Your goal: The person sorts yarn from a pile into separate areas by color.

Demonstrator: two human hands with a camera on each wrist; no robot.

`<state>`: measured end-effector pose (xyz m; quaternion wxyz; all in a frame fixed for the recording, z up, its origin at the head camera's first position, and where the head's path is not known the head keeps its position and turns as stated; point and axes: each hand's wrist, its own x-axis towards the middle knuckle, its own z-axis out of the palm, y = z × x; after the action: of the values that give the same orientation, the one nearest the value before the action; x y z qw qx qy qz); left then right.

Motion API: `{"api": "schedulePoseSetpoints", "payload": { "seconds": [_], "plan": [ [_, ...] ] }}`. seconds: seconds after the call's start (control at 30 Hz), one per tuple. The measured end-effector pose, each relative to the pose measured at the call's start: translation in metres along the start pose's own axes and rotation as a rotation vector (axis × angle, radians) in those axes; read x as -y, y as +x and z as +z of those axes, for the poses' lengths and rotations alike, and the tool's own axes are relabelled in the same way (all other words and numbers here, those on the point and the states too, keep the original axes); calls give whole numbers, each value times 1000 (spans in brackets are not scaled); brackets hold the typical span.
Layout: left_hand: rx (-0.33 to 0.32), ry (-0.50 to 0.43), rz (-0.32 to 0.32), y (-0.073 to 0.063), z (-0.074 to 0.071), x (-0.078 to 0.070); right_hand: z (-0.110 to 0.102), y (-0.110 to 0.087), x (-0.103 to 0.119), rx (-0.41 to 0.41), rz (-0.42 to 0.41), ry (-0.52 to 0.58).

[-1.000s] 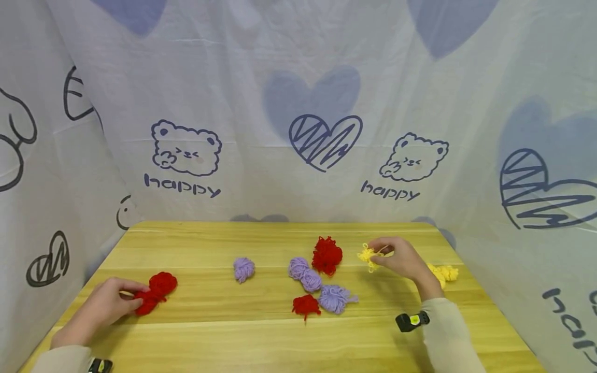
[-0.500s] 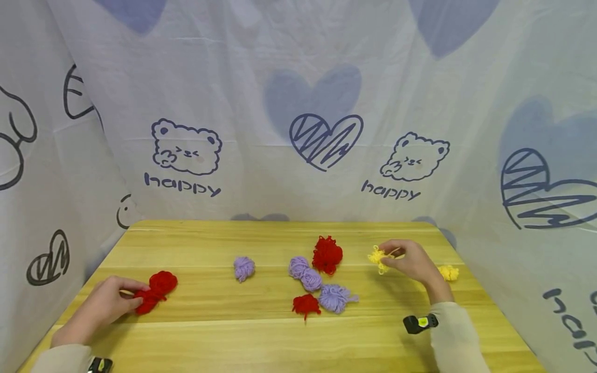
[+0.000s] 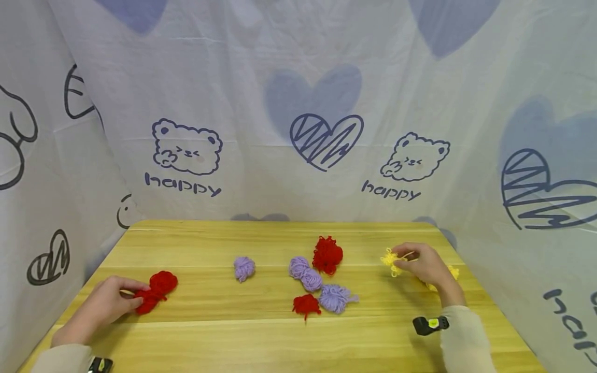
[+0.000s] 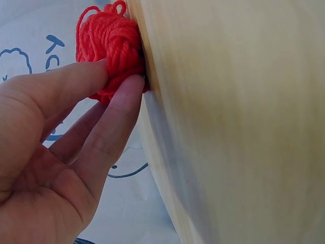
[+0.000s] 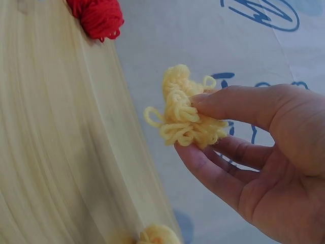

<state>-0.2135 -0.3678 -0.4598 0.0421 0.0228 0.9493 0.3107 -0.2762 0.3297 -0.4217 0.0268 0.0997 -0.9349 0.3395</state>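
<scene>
My left hand (image 3: 106, 303) pinches a small red yarn ball (image 3: 147, 303) at the left of the table between thumb and fingers. A second red yarn ball (image 3: 164, 283) lies right against it, a bit farther back. In the left wrist view, red yarn (image 4: 114, 46) with loose loops sits at the fingertips, close to the tabletop. Over the right part of the table, my right hand (image 3: 422, 265) pinches a loopy yellow yarn ball (image 5: 183, 112), raised off the wood. More yellow yarn (image 3: 454, 272) lies behind the right wrist, partly hidden by it.
Purple yarn balls lie mid-table: a lone one (image 3: 244, 269), a touching pair (image 3: 305, 274) and a frayed one (image 3: 336, 299). Close by are a big red ball (image 3: 327, 256) and a smaller red one (image 3: 306, 304). A printed curtain (image 3: 261, 181) hangs around the table (image 3: 224, 342).
My right hand has moved to the right and slightly toward me, carrying the yellow yarn ball. The left hand stays in place on the red yarn ball.
</scene>
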Motion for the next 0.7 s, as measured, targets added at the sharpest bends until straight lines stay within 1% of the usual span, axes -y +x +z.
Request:
{"api": "schedulePoseSetpoints", "payload": {
  "seconds": [0.13, 0.27, 0.47, 0.57, 0.7],
  "plan": [
    [1, 4, -5, 0, 0, 1, -2, -1, -8, 0, 18, 9],
    [2, 7, -4, 0, 0, 1, -4, -3, -15, -14, 29, -13],
    [15, -4, -13, 0, -1, 0, -5, -7, -19, -25, 50, -65],
    [14, -4, -15, 0, -1, 0, -6, -9, -21, -18, 78, -70],
    [9, 7, -7, 0, -1, 0, -6, -11, -23, -16, 94, -76]
  ]
}}
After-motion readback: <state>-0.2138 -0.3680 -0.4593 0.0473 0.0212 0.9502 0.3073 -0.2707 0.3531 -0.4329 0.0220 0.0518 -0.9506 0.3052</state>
